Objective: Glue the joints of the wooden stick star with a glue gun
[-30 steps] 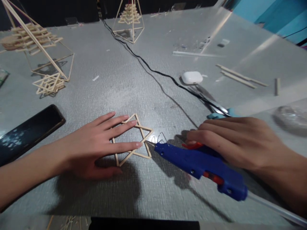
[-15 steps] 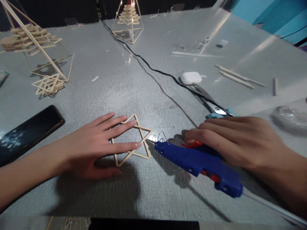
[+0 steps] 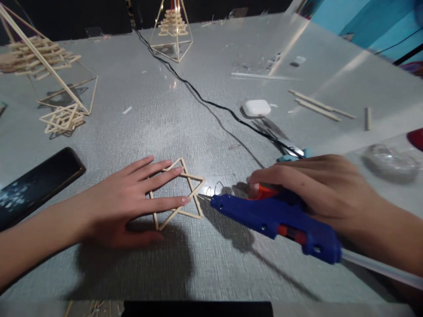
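A star made of thin wooden sticks lies flat on the grey table. My left hand rests on it with fingers spread, pressing it down. My right hand grips a blue glue gun with an orange trigger. Its nozzle touches the star's right point. A clear glue stick pokes out of the gun's back end.
A black phone lies at the left. Wooden stick pyramids and another pyramid stand at the back. A black cord crosses the table. A white earbud case, scissors and loose sticks lie at the right.
The view has shifted slightly. My right hand has nudged the glue gun a little left, bringing its nozzle to the star's right point. My left hand stays put.
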`<state>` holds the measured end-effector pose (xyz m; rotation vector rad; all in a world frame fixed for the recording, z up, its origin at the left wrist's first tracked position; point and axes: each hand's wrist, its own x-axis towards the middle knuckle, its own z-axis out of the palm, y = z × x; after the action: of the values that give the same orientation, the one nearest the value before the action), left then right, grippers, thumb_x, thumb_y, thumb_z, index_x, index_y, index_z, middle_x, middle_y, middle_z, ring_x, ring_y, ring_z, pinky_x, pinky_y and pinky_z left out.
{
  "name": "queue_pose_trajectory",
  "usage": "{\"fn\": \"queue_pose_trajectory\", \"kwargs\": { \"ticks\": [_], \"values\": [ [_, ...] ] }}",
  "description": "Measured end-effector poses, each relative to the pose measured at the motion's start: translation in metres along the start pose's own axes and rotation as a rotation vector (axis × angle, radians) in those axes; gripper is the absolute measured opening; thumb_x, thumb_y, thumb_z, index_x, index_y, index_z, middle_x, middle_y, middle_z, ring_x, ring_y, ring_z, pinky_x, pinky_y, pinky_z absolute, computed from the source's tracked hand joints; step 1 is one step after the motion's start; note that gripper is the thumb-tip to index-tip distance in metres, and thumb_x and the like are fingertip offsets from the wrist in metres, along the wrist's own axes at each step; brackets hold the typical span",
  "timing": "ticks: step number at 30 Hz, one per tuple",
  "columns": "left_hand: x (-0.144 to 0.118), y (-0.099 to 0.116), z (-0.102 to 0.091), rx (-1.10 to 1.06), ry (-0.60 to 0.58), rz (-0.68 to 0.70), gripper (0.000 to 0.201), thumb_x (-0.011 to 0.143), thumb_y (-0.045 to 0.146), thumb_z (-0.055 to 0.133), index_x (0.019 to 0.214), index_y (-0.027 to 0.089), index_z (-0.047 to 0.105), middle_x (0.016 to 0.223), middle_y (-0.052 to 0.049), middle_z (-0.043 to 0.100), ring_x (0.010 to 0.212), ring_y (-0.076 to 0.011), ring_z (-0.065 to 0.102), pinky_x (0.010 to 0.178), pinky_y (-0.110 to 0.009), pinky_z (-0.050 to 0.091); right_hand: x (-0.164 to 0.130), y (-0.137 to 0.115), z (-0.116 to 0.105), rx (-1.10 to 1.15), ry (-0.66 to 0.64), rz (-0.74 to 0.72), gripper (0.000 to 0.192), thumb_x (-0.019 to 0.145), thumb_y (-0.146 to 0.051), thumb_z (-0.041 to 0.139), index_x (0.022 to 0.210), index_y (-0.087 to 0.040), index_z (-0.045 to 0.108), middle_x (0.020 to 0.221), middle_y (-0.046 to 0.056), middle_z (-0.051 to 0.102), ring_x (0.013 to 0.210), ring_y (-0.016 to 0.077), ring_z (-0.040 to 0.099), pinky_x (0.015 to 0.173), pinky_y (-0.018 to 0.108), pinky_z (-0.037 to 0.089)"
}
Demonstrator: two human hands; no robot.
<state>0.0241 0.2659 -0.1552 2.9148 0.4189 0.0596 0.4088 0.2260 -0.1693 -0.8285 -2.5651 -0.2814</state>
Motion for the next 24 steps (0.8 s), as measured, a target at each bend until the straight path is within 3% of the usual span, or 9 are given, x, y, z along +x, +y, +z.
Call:
{"fn": "queue_pose_trajectory", "kwargs": {
  "ticks": [12,18,24],
  "values": [
    [0.0,0.0,0.001,0.01,0.028,0.019,0.074,0.101,0.047,0.071,0.169,0.033,0.045,0.182,-0.018,0.032,0.168,-0.0463,0.032,0.131,-0.075,0.031,0.016,-0.004,-0.007,-0.024,-0.052,-0.004,0.015,0.112,-0.015,0.039,0.115,-0.024,0.051,0.066,-0.005,0.068,0.049,0.0146,0.065,0.047,0.029,0.043],
    [0.0,0.0,0.001,0.008,0.028,0.013,0.075,0.1,0.045,0.074,0.168,0.034,0.046,0.182,-0.017,0.032,0.168,-0.0455,0.032,0.133,-0.073,0.031,0.007,-0.001,-0.006,-0.104,-0.035,-0.015,0.019,0.108,-0.009,0.042,0.117,-0.023,0.052,0.067,-0.004,0.069,0.049,0.0151,0.064,0.048,0.031,0.04],
    [-0.001,-0.001,0.001,0.011,0.021,0.018,0.074,0.1,0.046,0.071,0.168,0.033,0.045,0.182,-0.018,0.031,0.168,-0.0457,0.031,0.132,-0.074,0.03,-0.009,0.009,-0.011,-0.079,-0.009,0.096,0.015,0.114,-0.037,0.049,0.119,-0.026,0.058,0.067,-0.004,0.067,0.048,0.0173,0.058,0.049,0.034,0.04]
  ]
}}
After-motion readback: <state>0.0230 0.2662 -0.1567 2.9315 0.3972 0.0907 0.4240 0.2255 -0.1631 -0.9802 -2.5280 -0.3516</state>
